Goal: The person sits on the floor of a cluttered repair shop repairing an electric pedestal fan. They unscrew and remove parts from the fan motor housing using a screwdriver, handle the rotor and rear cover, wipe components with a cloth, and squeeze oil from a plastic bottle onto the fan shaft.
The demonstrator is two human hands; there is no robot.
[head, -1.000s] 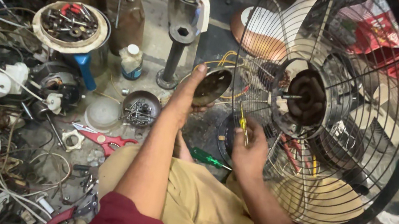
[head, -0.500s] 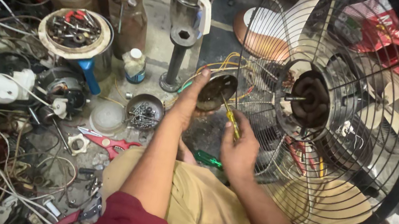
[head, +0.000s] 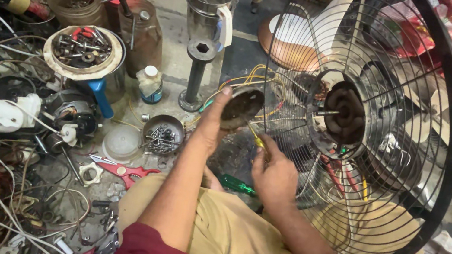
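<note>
The screwdriver (head: pixel 258 141) tip has risen to the round motor cover (head: pixel 241 106), which the left hand (head: pixel 210 127) grips beside the fan guard (head: pixel 423 117); right hand (head: pixel 274 175) clasps the tool (screw-work step, apparently), and steady alignment seems needed.

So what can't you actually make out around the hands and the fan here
Head view only:
- Tool tip in the right hand: the yellow-handled tool ends behind the round dark part in the left hand.
- Motor detail: crossed by the wire fan guard.
- Contents of the small metal bowl: too small to tell apart.
- Guard's top: cut off by the frame edge.
</note>
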